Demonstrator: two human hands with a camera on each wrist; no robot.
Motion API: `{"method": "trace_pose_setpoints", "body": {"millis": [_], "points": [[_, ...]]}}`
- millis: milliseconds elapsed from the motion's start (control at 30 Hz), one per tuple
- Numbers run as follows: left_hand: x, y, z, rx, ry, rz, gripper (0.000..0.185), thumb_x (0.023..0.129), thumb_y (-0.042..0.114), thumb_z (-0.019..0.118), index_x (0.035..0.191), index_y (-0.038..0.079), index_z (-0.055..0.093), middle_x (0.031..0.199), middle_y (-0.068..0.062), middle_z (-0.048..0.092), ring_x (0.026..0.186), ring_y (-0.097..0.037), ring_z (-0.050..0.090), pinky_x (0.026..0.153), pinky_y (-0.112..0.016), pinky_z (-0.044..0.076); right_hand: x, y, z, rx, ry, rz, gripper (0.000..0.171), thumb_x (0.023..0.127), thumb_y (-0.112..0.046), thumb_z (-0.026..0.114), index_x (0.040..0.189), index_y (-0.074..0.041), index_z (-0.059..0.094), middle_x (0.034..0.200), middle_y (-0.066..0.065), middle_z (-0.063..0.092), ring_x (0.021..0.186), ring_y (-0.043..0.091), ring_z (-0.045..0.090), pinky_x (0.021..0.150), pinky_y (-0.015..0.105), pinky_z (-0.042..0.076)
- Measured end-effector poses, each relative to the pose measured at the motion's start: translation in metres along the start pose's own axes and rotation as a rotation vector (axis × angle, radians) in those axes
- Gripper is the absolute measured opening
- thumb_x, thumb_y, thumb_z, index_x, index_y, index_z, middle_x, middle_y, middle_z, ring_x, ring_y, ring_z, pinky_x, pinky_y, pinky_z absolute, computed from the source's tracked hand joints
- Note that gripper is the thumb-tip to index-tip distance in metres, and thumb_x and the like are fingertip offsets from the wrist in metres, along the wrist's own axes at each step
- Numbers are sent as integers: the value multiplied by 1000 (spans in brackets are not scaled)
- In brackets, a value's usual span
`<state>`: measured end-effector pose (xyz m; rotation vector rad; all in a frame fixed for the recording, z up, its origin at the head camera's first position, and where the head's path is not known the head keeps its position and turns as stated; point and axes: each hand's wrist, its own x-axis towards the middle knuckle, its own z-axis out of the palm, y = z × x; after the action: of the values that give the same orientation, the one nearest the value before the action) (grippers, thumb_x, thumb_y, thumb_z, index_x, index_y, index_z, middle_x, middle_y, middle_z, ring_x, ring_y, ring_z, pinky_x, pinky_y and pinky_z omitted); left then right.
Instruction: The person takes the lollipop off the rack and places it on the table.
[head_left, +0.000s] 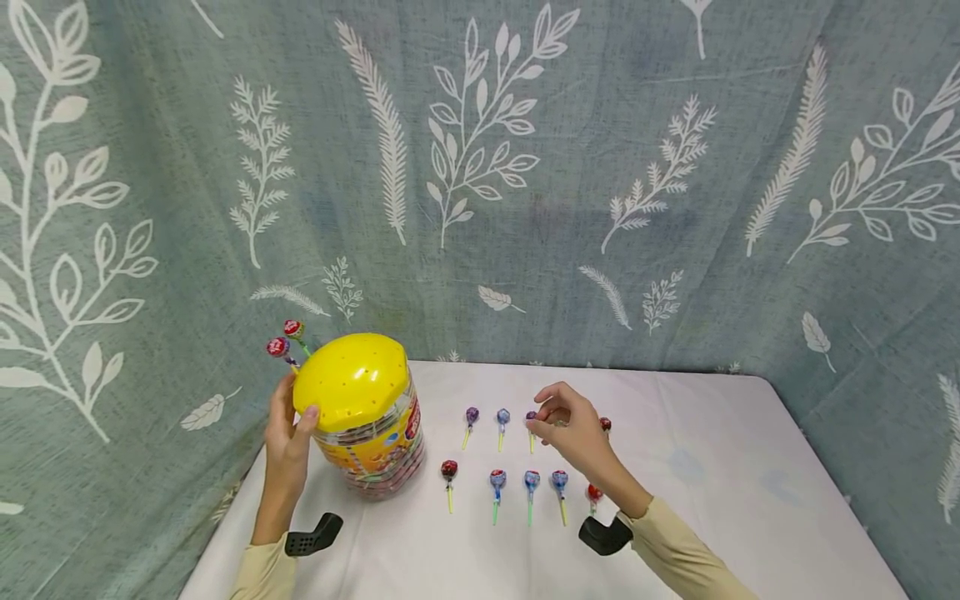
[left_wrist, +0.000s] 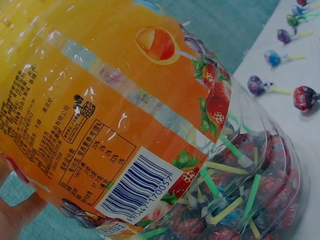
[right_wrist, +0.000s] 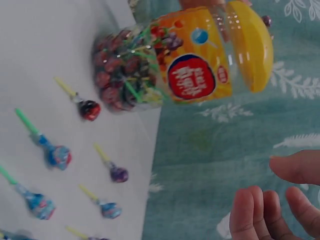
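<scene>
A clear plastic jar [head_left: 371, 433] with a yellow lid [head_left: 351, 379] and an orange label stands tilted at the table's left, full of lollipops. My left hand [head_left: 288, 433] grips its side, with the thumb on the lid. Two red lollipops [head_left: 285, 340] stick up behind the lid; what holds them is hidden. My right hand [head_left: 558, 417] hovers over the back row of lollipops with its fingers loosely curled, beside a purple lollipop [head_left: 531, 416]. The right wrist view shows the fingers [right_wrist: 265, 215] and the thumb apart with nothing between them. The left wrist view is filled by the jar [left_wrist: 125, 115].
Two rows of wrapped lollipops lie on the white table [head_left: 712, 500]: purple [head_left: 472, 414], blue [head_left: 503, 416] and red [head_left: 605, 424] behind, red [head_left: 449, 469] and several blue [head_left: 532, 479] in front. A leaf-patterned curtain [head_left: 480, 167] closes off the back and both sides.
</scene>
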<state>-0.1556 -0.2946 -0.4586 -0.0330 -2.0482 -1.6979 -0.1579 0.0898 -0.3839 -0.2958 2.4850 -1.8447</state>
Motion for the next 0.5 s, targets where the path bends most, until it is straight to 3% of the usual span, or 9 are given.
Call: {"method": "trace_pose_setpoints", "body": {"millis": [300, 500], "points": [[1, 5, -2, 37, -28, -10, 65, 91, 24, 48, 150, 23, 21, 153, 4, 24, 140, -15, 20, 112, -51, 15, 21, -21, 10, 9, -62, -107, 24, 83, -2, 69, 103, -3, 57, 88, 17, 58, 80, 31, 60, 63, 31, 52], [3, 11, -1, 55, -56, -13, 64, 92, 25, 48, 150, 21, 20, 153, 1, 23, 140, -16, 19, 112, -50, 14, 45, -24, 18, 7, -98, -186, 26, 84, -11, 71, 106, -8, 57, 90, 11, 60, 79, 25, 61, 64, 34, 53]]}}
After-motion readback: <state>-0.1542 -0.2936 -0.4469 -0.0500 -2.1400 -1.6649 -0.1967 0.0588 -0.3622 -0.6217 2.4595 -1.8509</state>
